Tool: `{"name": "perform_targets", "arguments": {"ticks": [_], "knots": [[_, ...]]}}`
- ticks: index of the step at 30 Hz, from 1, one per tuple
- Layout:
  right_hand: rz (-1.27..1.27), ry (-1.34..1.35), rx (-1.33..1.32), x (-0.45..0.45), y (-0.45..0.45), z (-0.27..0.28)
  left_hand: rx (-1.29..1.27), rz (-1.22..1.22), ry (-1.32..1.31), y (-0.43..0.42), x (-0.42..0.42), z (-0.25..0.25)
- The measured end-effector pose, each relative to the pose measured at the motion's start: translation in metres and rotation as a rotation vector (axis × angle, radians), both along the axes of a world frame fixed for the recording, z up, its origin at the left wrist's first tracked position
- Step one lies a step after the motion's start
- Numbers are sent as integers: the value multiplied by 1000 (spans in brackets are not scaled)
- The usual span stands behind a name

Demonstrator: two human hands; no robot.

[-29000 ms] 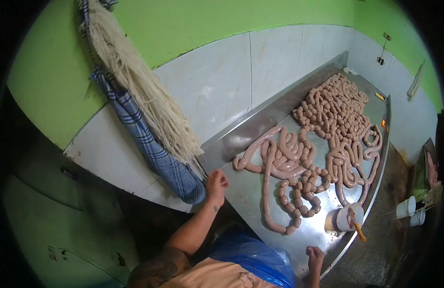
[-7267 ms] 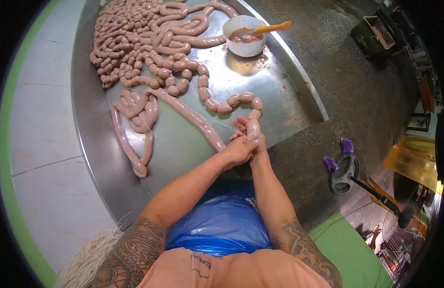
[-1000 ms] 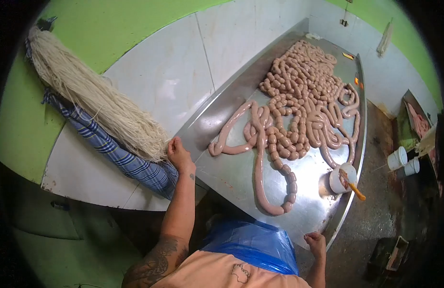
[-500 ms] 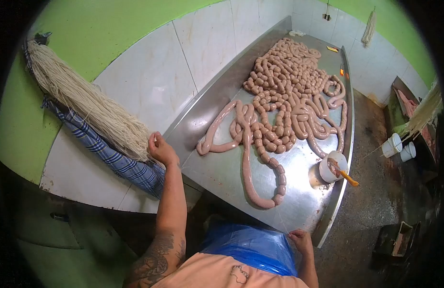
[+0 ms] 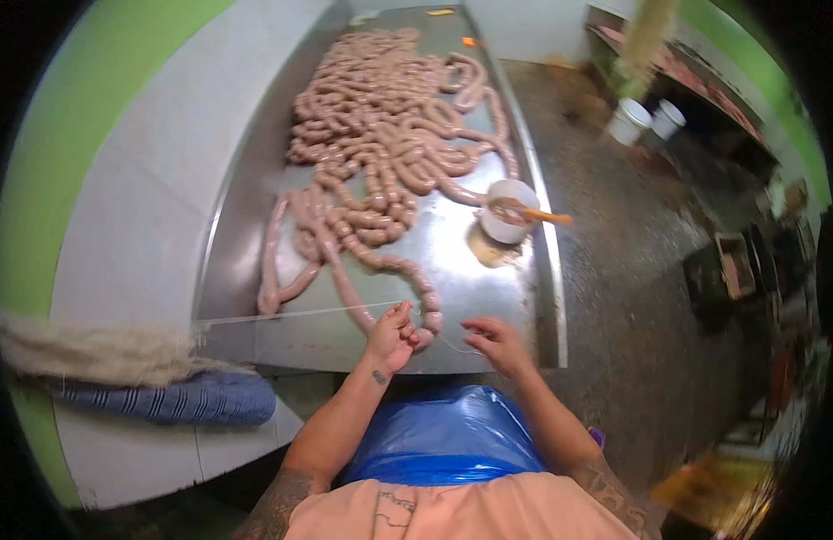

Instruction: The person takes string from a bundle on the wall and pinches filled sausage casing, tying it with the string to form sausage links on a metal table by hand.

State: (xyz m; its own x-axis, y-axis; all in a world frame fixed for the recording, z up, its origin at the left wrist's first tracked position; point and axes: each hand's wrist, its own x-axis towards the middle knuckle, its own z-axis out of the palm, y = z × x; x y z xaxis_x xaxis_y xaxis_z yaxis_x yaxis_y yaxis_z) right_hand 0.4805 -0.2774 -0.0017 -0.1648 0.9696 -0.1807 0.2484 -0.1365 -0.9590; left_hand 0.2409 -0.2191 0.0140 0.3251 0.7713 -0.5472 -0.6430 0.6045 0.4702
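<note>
My left hand (image 5: 395,342) is closed in a pinch on a thin white string (image 5: 299,315), just above the near edge of the metal table. From this hand the string stretches left to the bundle of strings (image 5: 92,346), and a slack piece curves right to my right hand (image 5: 497,346). The right hand's fingers are loosely curled at that slack piece; blur softens the fingertips. Close behind my left hand, the near loop of a sausage chain (image 5: 429,301) lies on the table, partly tied into links and partly one long smooth length (image 5: 337,270).
A large sausage heap (image 5: 371,108) covers the far part of the metal table (image 5: 484,310). A white tub (image 5: 511,236) with an orange-handled tool (image 5: 547,218) stands by its right edge. A blue checked cloth roll (image 5: 209,399) lies under the strings. White buckets (image 5: 629,122) stand beyond.
My left hand has moved from the string bundle to the right, over the table's near edge, drawing string along. My right hand has come up beside it. The view has turned right.
</note>
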Motion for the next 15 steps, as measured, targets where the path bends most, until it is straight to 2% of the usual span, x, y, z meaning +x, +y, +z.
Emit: {"name": "perform_targets", "arguments": {"ticks": [4, 9, 11, 15], "knots": [[-139, 182, 47, -22, 5, 9, -35, -103, -111, -2, 25, 21], [-132, 490, -12, -34, 15, -27, -14, -180, -70, -8, 38, 39], [-139, 491, -4, -37, 17, -36, -13, -193, -44, -8, 44, 43], [-189, 453, 68, -30, 9, -20, 36, -292, 4, -13, 58, 44]]}}
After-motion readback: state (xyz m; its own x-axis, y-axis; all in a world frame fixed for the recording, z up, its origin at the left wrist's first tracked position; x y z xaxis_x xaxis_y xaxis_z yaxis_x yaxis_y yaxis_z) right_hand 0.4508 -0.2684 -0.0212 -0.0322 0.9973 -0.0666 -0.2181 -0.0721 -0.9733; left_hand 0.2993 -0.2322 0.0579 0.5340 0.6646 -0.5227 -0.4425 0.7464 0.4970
